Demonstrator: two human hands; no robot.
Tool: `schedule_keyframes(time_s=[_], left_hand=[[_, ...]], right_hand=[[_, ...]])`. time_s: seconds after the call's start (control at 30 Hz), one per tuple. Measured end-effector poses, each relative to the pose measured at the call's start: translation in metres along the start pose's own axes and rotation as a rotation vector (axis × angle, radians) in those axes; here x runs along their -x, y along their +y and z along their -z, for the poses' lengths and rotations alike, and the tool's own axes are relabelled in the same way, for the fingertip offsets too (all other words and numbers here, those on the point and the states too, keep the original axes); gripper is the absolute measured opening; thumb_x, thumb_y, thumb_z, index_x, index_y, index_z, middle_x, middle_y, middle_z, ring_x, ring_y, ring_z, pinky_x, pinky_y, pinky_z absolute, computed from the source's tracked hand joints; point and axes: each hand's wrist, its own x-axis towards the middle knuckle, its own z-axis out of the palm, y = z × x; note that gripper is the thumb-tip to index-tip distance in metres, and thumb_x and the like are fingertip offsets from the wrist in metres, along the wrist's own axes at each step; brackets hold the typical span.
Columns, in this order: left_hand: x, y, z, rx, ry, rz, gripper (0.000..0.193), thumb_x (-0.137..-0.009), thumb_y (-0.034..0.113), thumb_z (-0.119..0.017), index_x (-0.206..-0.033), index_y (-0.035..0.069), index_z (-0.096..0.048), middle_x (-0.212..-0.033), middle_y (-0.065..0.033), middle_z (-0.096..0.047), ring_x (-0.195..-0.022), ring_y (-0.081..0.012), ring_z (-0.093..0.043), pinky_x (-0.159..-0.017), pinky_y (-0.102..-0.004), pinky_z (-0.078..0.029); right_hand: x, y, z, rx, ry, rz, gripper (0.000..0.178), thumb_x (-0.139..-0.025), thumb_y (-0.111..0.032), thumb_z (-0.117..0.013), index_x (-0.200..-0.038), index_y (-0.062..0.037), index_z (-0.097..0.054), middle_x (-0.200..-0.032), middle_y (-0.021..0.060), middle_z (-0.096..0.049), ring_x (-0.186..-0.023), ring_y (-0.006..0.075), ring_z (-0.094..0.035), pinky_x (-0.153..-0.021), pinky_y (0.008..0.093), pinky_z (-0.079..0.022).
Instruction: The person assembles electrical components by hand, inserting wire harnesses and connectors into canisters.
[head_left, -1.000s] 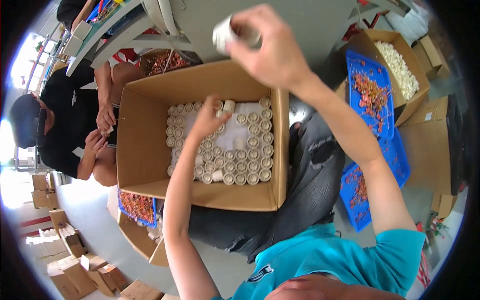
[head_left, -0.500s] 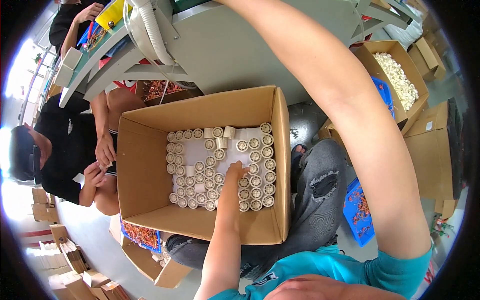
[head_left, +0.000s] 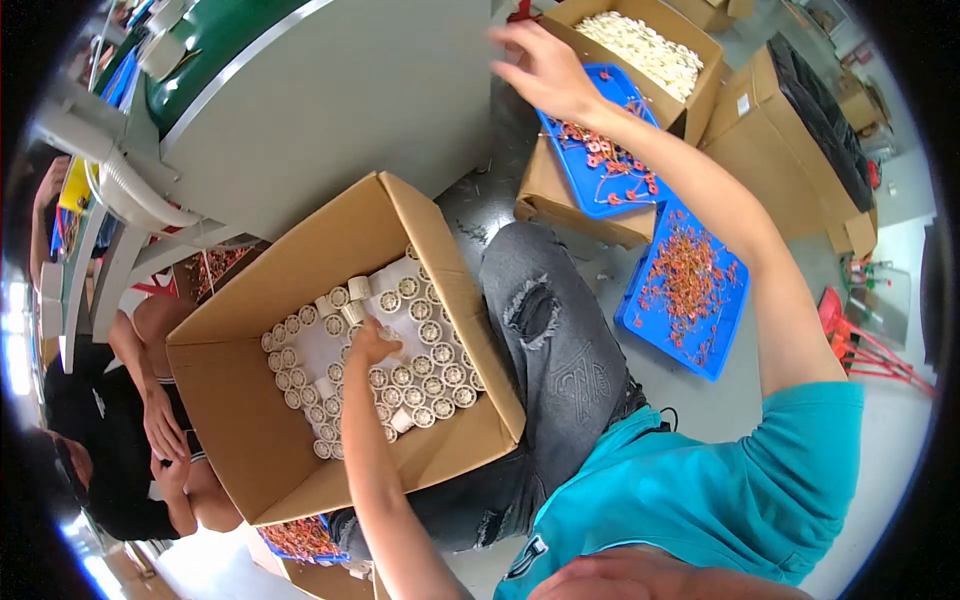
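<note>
A large open cardboard box (head_left: 232, 435) rests by my legs. Several white round plastic parts with spoked faces (head_left: 441, 353) stand in rows inside it, and a few lie on their sides. My left hand (head_left: 372, 342) reaches into the box, its fingers closed around a blurred white part among the rows. My right hand (head_left: 545, 75) is raised at the upper middle, beside the grey table panel and above a blue tray (head_left: 575, 165). Its fingers are spread and smeared by motion, with nothing seen in them.
Another blue tray (head_left: 640, 325) holds small red wired pieces. Behind it are a carton of white pieces (head_left: 645, 50) and a dark-lined carton (head_left: 760, 130). A seated person in black (head_left: 120, 450) is left of the box. A green-topped table (head_left: 225, 50) stands beyond.
The view has swung rightward, so the box appears farther left and tilted. My right hand, out of view earlier, now shows above the blue tray. My left hand remains inside the box.
</note>
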Motion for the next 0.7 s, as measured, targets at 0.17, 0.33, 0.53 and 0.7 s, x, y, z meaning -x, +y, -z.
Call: schedule_keyframes(time_s=[0.17,0.33,0.53,0.7], left_hand=[[0.055,0.078,0.080,0.045,0.113,-0.123,0.061,-0.075,0.035,-0.080,-0.115,-0.006,-0.061,-0.094,-0.0234,-0.069,-0.092,-0.0317,-0.068,-0.084,-0.0397,-0.053],[0.111,0.106,0.102,0.745,0.357,-0.070,0.048,-0.084,0.018,-0.077,-0.121,-0.005,-0.057,-0.096,-0.0108,-0.067,-0.092,-0.0135,-0.063,-0.083,-0.0301,-0.052],[0.164,0.151,0.108,1.651,0.383,-0.354,0.055,-0.082,0.003,-0.071,-0.130,0.000,-0.046,-0.110,-0.0129,-0.063,-0.104,-0.0261,-0.063,-0.092,-0.0380,-0.052],[0.179,0.131,0.090,1.751,0.420,-0.331,0.055,-0.081,0.009,-0.075,-0.128,0.002,-0.047,-0.108,-0.0121,-0.062,-0.093,-0.0237,-0.066,-0.082,-0.0364,-0.056]], right_hand=[[0.141,0.097,0.043,-0.004,-0.387,-0.531,0.023,-0.082,-0.012,-0.064,-0.101,-0.0002,-0.072,-0.088,0.0190,-0.071,-0.083,0.0311,-0.070,-0.076,0.0403,-0.055],[0.187,0.104,0.011,0.190,-0.342,-0.496,0.027,-0.083,-0.018,-0.070,-0.103,0.0004,-0.069,-0.096,0.0203,-0.070,-0.087,0.0366,-0.069,-0.077,0.0445,-0.054],[0.185,0.138,0.013,0.380,-0.347,-0.459,0.018,-0.081,-0.016,-0.066,-0.090,-0.0012,-0.072,-0.084,0.0223,-0.069,-0.081,0.0369,-0.068,-0.074,0.0468,-0.053],[0.152,0.124,0.083,0.437,-0.306,-0.417,0.020,-0.076,-0.017,-0.060,-0.083,-0.0055,-0.075,-0.079,0.0243,-0.067,-0.078,0.0395,-0.068,-0.073,0.0466,-0.054]])
